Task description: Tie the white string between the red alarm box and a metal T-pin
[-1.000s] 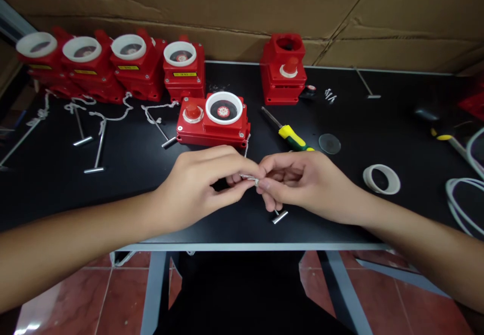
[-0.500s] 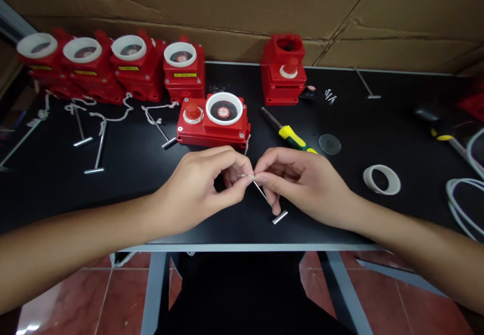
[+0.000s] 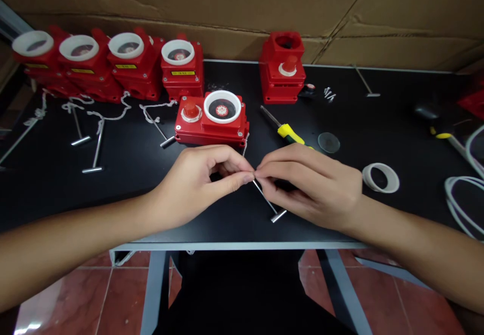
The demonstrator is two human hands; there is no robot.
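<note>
A small T-shaped metal hammer point(image 3: 264, 196) slants down and right from my fingertips, its crosspiece over the black tabletop near the front edge. My left hand point(image 3: 212, 184) pinches the top end of its rod between thumb and forefinger. Close against it, my right hand point(image 3: 313, 184) has thumb and fingers pinched at the same spot, on white string mostly hidden by the fingers. The string point(image 3: 246, 144) hangs from the right end of a red alarm box point(image 3: 209, 132) lying just behind my hands. This box has a white ring around a round window and a red knob.
Several red boxes point(image 3: 182, 80) with corded hammers line the back left; another red box point(image 3: 283, 85) stands back centre. Behind my right hand lie a yellow-green screwdriver point(image 3: 290, 133), a clear disc point(image 3: 328, 142), a white ring point(image 3: 393, 181) and screws point(image 3: 329, 94). White cable point(image 3: 454, 199) coils at right.
My right hand has rolled over so its back faces up, with its fingers closer together at the rod's end. My left hand stays pinched in nearly the same place.
</note>
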